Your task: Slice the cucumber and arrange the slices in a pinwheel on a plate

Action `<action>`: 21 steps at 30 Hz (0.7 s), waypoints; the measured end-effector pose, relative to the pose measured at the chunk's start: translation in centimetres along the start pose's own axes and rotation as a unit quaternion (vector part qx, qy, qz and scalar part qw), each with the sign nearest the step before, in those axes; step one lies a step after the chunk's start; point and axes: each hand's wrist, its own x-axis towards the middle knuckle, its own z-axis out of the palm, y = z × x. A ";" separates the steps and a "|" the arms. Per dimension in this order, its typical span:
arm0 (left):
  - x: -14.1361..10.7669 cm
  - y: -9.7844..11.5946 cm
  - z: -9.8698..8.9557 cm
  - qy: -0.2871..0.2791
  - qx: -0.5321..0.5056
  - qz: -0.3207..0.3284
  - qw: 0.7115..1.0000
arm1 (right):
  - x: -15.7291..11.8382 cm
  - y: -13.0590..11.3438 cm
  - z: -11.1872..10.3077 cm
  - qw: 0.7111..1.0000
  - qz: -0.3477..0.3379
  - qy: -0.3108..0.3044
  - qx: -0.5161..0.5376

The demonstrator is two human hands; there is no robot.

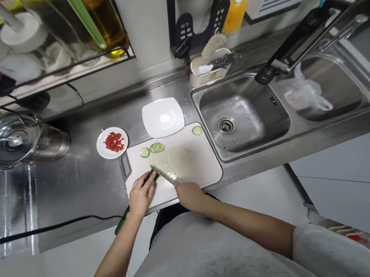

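On the brushed steel surface (82, 184) in front of the person lies a white rectangular cutting board (190, 168) with a grey rim and a grey handle slot at its left end. A long dark-green cucumber (123, 221) lies slantwise across the board's near left part, its lower end reaching past the board to the front edge of the surface. The left hand (140, 195) grasps it from above, fingers laid along it towards its far end. The right hand (189, 194) is clenched round the handle of a narrow-looking metal knife (163, 174), whose blade slants to the cucumber's far end; whether it has cut in, I cannot tell.

Beyond the blade, one pale-green round cucumber slice (145, 152) lies just beside a few overlapping slices (157, 147), and another round slice (197, 130) sits at the board's far right corner. Behind the board is a white squarish plate with rounded corners (163, 116); to its left, a small round white plate (100, 149) holds chopped red pieces (113, 142).

To the right is a two-basin stainless-steel sink (260, 142), with a crumpled translucent plastic bag (305, 92) at the right basin. A lidded steel pot (53, 144) stands far left.
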 end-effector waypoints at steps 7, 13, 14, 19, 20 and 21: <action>0.1 0.8 -0.1 0.019 0.018 -0.008 1.000 | 0.2 0.9 0.8 0.999 -0.009 0.045 -0.010; -0.2 2.4 0.9 0.070 0.019 -0.052 0.996 | 0.1 1.1 0.0 0.997 0.012 0.055 -0.048; -0.3 2.6 1.0 0.082 0.014 -0.067 0.994 | 0.1 1.2 0.1 0.997 0.010 0.063 -0.054; -1.1 3.0 1.0 0.133 0.005 -0.140 0.981 | 0.6 1.7 0.6 0.993 -0.005 0.093 -0.068; -1.4 2.9 0.9 0.131 0.004 -0.158 0.979 | 0.7 1.9 0.7 0.993 -0.006 0.097 -0.067; -1.8 2.8 0.8 0.123 0.003 -0.178 0.976 | 0.8 2.0 0.8 0.993 -0.001 0.100 -0.067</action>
